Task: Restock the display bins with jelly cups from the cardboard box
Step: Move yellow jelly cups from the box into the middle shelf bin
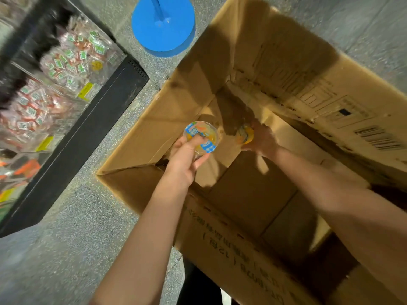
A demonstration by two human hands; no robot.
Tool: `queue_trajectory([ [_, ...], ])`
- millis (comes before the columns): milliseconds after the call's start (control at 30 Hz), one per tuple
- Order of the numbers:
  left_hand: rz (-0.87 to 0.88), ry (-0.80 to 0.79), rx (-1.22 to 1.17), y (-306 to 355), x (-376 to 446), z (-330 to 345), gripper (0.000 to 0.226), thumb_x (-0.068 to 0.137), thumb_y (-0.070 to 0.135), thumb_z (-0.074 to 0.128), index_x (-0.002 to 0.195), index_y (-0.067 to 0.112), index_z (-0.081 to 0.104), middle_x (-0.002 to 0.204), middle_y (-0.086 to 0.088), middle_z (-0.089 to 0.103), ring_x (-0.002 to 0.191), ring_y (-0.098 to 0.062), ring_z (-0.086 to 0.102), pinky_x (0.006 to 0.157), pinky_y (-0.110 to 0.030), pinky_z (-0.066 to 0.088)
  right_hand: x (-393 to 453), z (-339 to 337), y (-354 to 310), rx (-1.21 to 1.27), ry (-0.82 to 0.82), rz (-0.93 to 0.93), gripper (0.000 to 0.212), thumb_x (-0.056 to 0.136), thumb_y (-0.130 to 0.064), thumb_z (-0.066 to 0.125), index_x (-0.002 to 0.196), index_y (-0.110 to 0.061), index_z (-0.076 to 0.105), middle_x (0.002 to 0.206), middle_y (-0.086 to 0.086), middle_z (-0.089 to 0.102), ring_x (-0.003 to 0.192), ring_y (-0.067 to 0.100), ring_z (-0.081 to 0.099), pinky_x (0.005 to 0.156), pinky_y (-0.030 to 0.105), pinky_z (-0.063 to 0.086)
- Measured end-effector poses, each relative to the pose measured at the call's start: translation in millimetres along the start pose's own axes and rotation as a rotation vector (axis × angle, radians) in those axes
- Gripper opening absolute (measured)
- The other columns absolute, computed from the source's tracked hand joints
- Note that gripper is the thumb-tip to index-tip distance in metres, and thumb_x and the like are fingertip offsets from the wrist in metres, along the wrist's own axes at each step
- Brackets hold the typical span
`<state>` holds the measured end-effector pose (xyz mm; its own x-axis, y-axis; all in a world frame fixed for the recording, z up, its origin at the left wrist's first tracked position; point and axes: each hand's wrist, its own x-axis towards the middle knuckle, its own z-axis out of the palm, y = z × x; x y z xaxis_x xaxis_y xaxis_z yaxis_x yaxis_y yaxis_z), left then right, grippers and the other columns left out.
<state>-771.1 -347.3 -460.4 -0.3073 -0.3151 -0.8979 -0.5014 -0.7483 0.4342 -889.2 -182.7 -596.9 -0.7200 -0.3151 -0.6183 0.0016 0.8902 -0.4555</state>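
The left hand [184,159] has a jelly cup [200,136] in its grip: the thumb lies across the printed blue and orange lid, and the fingers curl under the clear rim. The cup is held lid-up over the open cardboard box [253,188], near the box's left wall.

The right hand [261,139] reaches deeper into the box, and its grip closes around a second jelly cup [244,134], orange with a blue-edged lid. This hand is blurred, so the exact lie of the fingers cannot be told. The two cups are near each other but apart, both inside the outline of the box.

The box stands on a speckled grey floor [72,249] with its flaps folded outward. Printed text and a barcode show on the right-hand flap, and more print runs along the near flap. The bottom of the box shows bare brown cardboard panels.

To the left, well apart from the box, clear display bins [72,53] on a black stand hold heaps of small wrapped sweets with green, white and red labels. Yellow tags sit on the bin fronts. Beyond the box, a round blue base [163,27] with a blue pole stands on the floor.
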Motion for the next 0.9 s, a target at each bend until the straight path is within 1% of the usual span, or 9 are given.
queue_trajectory([
  [67, 0.007, -0.029, 0.090, -2, -9, 1, 0.055, 0.074, 0.012, 0.072, 0.126, 0.013, 0.053, 0.119, -0.007, 0.064, 0.090, -0.014, 0.067, 0.091, -0.032, 0.054, -41, -7, 4, 0.258, 0.062, -0.015, 0.088, 0.054, -0.031, 0.088, 0.126, -0.006, 0.044, 0.115, 0.012, 0.061, 0.100, 0.026, 0.059, 0.073, 0.027, 0.048],
  [200, 0.079, -0.135, 0.265, 0, -33, 11, 0.060, 0.070, 0.023, 0.071, 0.126, 0.013, 0.051, 0.120, -0.011, 0.063, 0.094, -0.017, 0.067, 0.088, -0.032, 0.054, -118, -41, -8, 0.541, 0.261, -0.098, 0.082, 0.056, -0.006, 0.090, 0.125, -0.002, 0.047, 0.118, 0.004, 0.059, 0.105, 0.016, 0.059, 0.086, 0.017, 0.050],
  [367, 0.131, -0.321, 0.345, 20, -76, 45, 0.043, 0.088, 0.027, 0.062, 0.127, 0.015, 0.049, 0.116, -0.006, 0.058, 0.103, -0.021, 0.059, 0.082, -0.035, 0.053, -192, -104, -38, 0.762, 0.568, -0.116, 0.067, 0.060, 0.004, 0.086, 0.117, -0.008, 0.053, 0.109, -0.006, 0.059, 0.093, -0.021, 0.053, 0.080, 0.001, 0.039],
  [433, 0.193, -0.447, 0.406, 29, -101, 62, 0.038, 0.091, 0.026, 0.057, 0.126, 0.014, 0.050, 0.115, -0.005, 0.054, 0.105, -0.023, 0.057, 0.081, -0.034, 0.055, -226, -128, -50, 0.796, 0.676, -0.098, 0.071, 0.057, -0.010, 0.088, 0.119, -0.007, 0.054, 0.111, -0.003, 0.060, 0.094, -0.018, 0.053, 0.083, 0.003, 0.039],
  [533, 0.274, -0.672, 0.607, 38, -144, 94, 0.035, 0.075, 0.050, 0.065, 0.110, 0.047, 0.060, 0.130, -0.011, 0.050, 0.123, -0.036, 0.050, 0.097, -0.050, 0.048, -276, -159, -57, 0.875, 0.843, -0.072, 0.072, 0.059, -0.001, 0.086, 0.122, 0.001, 0.052, 0.105, -0.007, 0.060, 0.090, -0.018, 0.055, 0.081, 0.003, 0.039],
  [600, 0.321, -0.751, 0.573, 39, -172, 118, 0.043, 0.084, 0.035, 0.066, 0.125, 0.026, 0.056, 0.128, -0.012, 0.053, 0.114, -0.030, 0.057, 0.085, -0.047, 0.055, -312, -176, -62, 0.912, 0.948, -0.058, 0.073, 0.058, -0.002, 0.084, 0.123, 0.003, 0.051, 0.110, 0.004, 0.061, 0.091, -0.015, 0.057, 0.079, 0.004, 0.042],
  [667, 0.319, -0.877, 0.481, 35, -206, 139, 0.022, 0.093, 0.008, 0.054, 0.115, 0.006, 0.054, 0.111, -0.008, 0.061, 0.094, -0.019, 0.063, 0.073, -0.041, 0.058, -352, -185, -66, 0.960, 1.090, -0.042, 0.072, 0.058, -0.008, 0.081, 0.123, -0.004, 0.050, 0.116, 0.004, 0.060, 0.095, -0.008, 0.059, 0.078, 0.007, 0.045],
  [800, 0.259, -1.115, 0.523, -6, -285, 170, 0.024, 0.081, 0.023, 0.058, 0.101, 0.009, 0.061, 0.085, -0.004, 0.070, 0.076, -0.016, 0.066, 0.062, -0.029, 0.055, -440, -196, -56, 1.030, 1.315, -0.003, 0.063, 0.068, 0.004, 0.081, 0.120, -0.011, 0.049, 0.115, 0.006, 0.063, 0.102, 0.014, 0.064, 0.079, 0.016, 0.050],
  [900, 0.233, -1.267, 0.642, -54, -350, 180, 0.016, 0.087, 0.023, 0.056, 0.094, 0.011, 0.063, 0.079, -0.003, 0.070, 0.072, -0.016, 0.064, 0.059, -0.025, 0.052, -515, -196, -34, 0.987, 1.436, 0.032, 0.060, 0.070, 0.007, 0.078, 0.116, -0.019, 0.050, 0.110, -0.005, 0.064, 0.100, 0.009, 0.065, 0.085, 0.022, 0.053],
])
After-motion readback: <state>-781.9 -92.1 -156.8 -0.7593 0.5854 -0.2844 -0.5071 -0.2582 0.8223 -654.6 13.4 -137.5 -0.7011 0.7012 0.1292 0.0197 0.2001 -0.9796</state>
